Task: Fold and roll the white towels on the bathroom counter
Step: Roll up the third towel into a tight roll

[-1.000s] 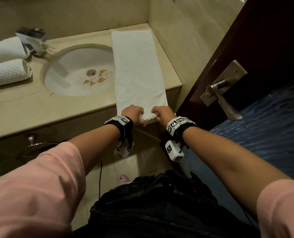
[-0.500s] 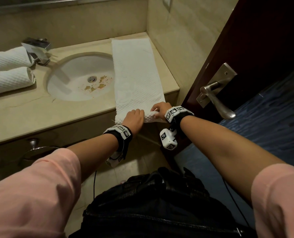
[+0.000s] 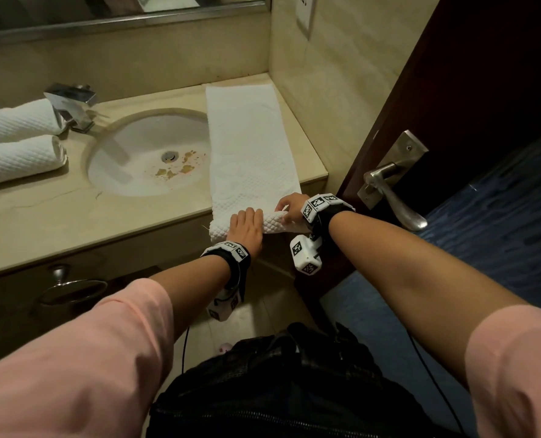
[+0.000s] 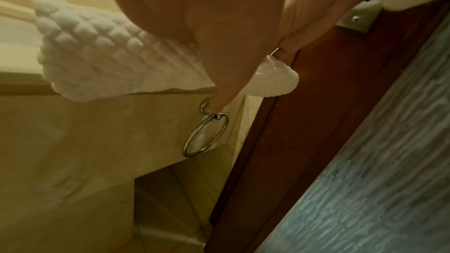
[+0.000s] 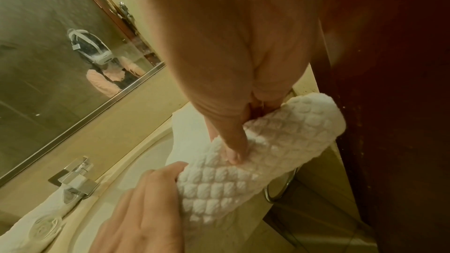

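A white waffle-textured towel [image 3: 250, 147] lies folded into a long strip on the counter [image 3: 57, 216], right of the sink, reaching from the back wall to the front edge. Its near end is wound into a short roll [image 3: 272, 224] [image 5: 268, 151] [image 4: 97, 55] at the counter's front edge. My left hand [image 3: 247, 224] [image 5: 146, 209] lies over the roll's middle with fingers curled round it. My right hand [image 3: 289, 207] grips the roll's right end, its thumb [image 5: 233, 147] pressed into the cloth.
Two rolled white towels [image 3: 16, 121] [image 3: 19, 159] lie left of the faucet [image 3: 73, 105]. The sink [image 3: 149, 153] has brown stains by the drain. A dark door with a metal handle [image 3: 392, 191] stands close on the right. A towel ring [image 3: 73, 290] hangs below the counter.
Both hands have turned the towel's near end over, away from me, so the roll is thicker and sits further onto the counter edge. The head view has tilted up towards the mirror.
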### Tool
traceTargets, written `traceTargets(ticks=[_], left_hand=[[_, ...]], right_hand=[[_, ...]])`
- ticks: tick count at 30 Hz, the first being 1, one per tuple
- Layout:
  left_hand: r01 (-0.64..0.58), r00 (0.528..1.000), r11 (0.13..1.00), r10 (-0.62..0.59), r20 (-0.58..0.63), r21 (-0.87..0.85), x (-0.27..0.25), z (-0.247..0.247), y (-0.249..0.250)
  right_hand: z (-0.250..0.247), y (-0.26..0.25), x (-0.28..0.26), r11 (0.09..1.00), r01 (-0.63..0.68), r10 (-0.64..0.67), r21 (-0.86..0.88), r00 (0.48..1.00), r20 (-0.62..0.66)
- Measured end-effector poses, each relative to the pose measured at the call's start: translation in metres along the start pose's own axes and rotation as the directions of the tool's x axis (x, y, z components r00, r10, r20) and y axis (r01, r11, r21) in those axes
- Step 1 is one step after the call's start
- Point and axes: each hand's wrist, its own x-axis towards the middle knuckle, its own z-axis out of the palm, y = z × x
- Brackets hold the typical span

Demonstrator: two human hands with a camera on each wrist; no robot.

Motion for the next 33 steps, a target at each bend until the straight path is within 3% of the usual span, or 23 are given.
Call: traceTargets(ticks=[4, 14, 17, 21, 28, 33], left_hand=[[0.027, 0.999, 0.999, -0.028, -0.024, -0.023, 0.008, -0.006, -0.001], [-0.008, 0.979, 1.0, 0.013, 0.202, -0.026, 0.035, -0.012, -0.006], [0.001, 0.971, 0.999, 0.01, 0.239, -0.046, 0.037, -0.013, -0.009], [-0.016, 0.959, 0.997, 0.035, 0.28, -0.071, 0.04, -0.014, -0.012], [-0.046, 0.945, 0.995, 0.072, 0.32, -0.088, 0.042, -0.019, -0.014], [-0.024, 0.947, 0.99, 0.066, 0.314, -0.138, 0.039, -0.017, -0.018]], right_hand=[[0.001, -0.003, 0.002, 1.0, -0.006, 0.006, -0.015, 1.0, -0.023], [0.02, -0.002, 0.005, 0.991, 0.009, -0.025, -0.132, 0.992, -0.123], [0.026, 0.003, 0.002, 0.978, 0.092, -0.135, -0.186, 0.963, -0.234], [0.036, 0.002, -0.01, 0.878, 0.161, -0.305, -0.451, 0.914, -0.268], [0.046, -0.001, -0.017, 0.796, 0.188, -0.392, -0.576, 0.884, -0.253], [0.055, -0.005, -0.019, 0.825, 0.171, -0.367, -0.539, 0.887, -0.279]])
